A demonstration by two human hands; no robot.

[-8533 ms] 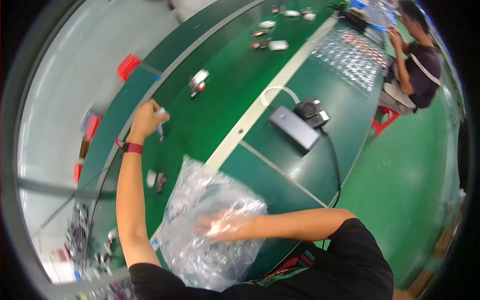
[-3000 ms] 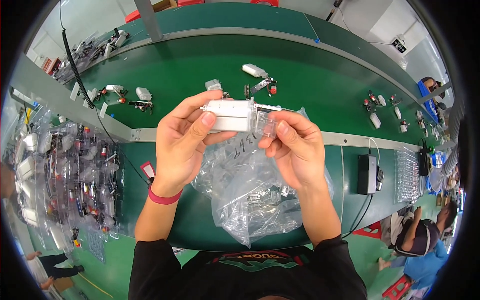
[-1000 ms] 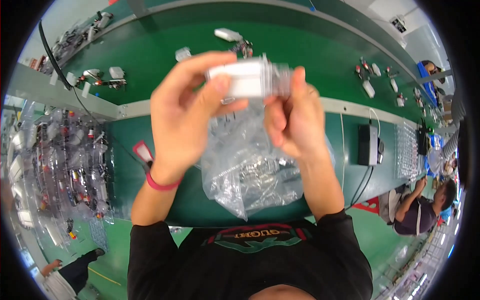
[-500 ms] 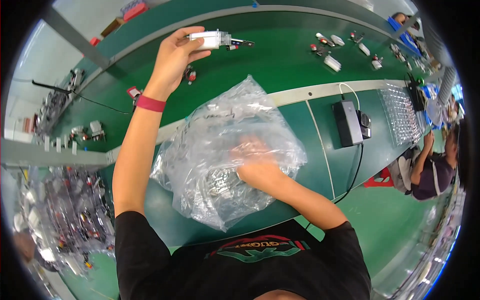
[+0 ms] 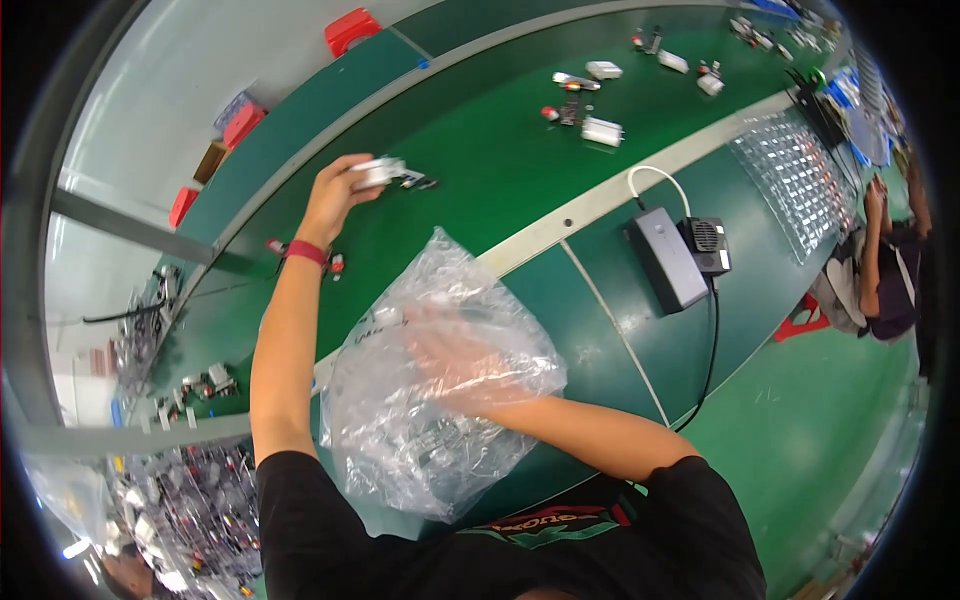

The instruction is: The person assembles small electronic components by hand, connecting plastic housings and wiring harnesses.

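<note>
My left hand (image 5: pixel 335 197) is raised over the green belt at the far left, closed around a small white block-shaped part (image 5: pixel 372 174). A dark, thin piece sticks out from the part's right end. In front of me a large clear plastic bag (image 5: pixel 400 455) lies crumpled on the bench. My right hand (image 5: pixel 445 350) is inside the bag, showing only hazily through the film, so how its fingers are set and whether they hold anything is hidden. Small metallic-looking pieces show faintly low in the bag.
Several white and red parts (image 5: pixel 602 131) lie on the green belt (image 5: pixel 470 170). To the right stand a grey box-shaped device (image 5: pixel 667 260) with cables and a bubble-wrap sheet (image 5: pixel 795 180). Bagged parts (image 5: pixel 200 510) fill the lower left. A person (image 5: pixel 890 270) sits at far right.
The whole view has turned, so the bench and belt appear tilted. My right hand has moved deeper into the bag, toward its far side. My left hand still holds the white part.
</note>
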